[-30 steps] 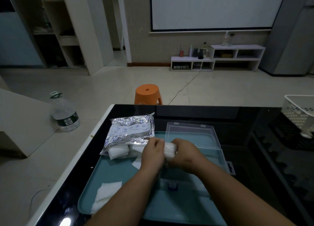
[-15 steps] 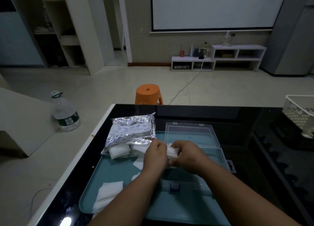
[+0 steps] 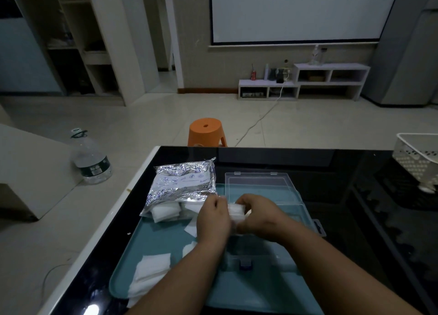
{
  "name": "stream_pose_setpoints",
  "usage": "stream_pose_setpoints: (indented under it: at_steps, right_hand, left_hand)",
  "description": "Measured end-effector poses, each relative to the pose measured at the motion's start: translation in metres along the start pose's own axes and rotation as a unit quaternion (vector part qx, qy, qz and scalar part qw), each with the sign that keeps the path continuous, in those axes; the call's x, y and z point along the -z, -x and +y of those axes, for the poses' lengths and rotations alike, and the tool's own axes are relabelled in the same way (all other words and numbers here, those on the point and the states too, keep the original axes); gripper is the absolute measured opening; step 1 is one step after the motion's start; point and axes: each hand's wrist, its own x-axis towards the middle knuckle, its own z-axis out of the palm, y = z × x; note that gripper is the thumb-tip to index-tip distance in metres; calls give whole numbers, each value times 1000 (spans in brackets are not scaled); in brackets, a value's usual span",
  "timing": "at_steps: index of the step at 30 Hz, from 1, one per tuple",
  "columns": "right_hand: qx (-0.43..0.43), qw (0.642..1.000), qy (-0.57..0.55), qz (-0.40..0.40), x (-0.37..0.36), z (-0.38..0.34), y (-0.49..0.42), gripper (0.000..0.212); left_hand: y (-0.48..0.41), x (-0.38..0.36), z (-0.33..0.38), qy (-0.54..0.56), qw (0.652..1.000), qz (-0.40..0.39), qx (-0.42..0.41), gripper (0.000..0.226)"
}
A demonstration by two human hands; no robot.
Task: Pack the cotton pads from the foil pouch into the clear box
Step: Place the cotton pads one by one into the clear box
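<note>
Head cam looking down at the table (image 3: 343, 196), and both hands are bunched together over the clear box (image 3: 260, 184). Left hand (image 3: 213, 220) and right hand (image 3: 258, 216) each have fingers curled round one end of a small stack of cotton pads (image 3: 235, 210), squeezing it from both sides. My guess is that's to square the stack up so it goes in as one neat block instead of fanning out, these things are floppy and slide off each other. The stack is just above the box's base, not in it yet I think; the hands hide most of the base so can't say whether any pads are already inside. Box lid is flipped open to the far side, which keeps it out of the way of the arms. The foil pouch (image 3: 182, 184) lies just left of the box with its open mouth facing the person and more pads (image 3: 166, 211) poking out, so the next grab is a short reach. Everything sits on a teal tray (image 3: 154, 239), probably to catch strays, and a few loose pads (image 3: 151, 267) lie on its near left corner. Next bit looks like lowering the stack flat into the base without easing the squeeze early
</note>
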Motion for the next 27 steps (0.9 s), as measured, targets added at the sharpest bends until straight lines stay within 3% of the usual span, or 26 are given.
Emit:
stream_pose_setpoints:
  at_steps: [6, 8, 10, 12, 16, 21, 24, 27]
  right_hand:
    - [21, 999, 9, 44, 3, -1, 1, 28]
    - [-1, 997, -54, 56, 11, -2, 3, 28]
    - [-41, 987, -142, 57, 20, 1, 5, 26]
    - [-70, 971, -224, 49, 28, 6, 7, 24]
    - [-88, 952, -291, 44, 38, 12, 11, 27]
    - [-104, 952, -284, 50, 51, 25, 12, 40]
    - [-119, 950, -280, 73, 58, 36, 12, 29]
    - [-114, 968, -205, 90, 62, 46, 13, 19]
  left_hand:
    - [2, 4, 20, 25, 1000, -6, -1, 28]
    - [1, 7, 34, 136, 990, -19, 12, 27]
    - [0, 10, 44, 276, 957, -72, 51, 18]
    - [-1, 11, 46, 332, 930, -140, 76, 12]
    - [1, 4, 45, 274, 938, -202, 68, 42]
    - [6, -9, 49, 216, 952, -211, 56, 37]
    - [7, -16, 46, 154, 962, -225, 25, 35]
    - [8, -27, 43, 62, 976, -206, -21, 28]
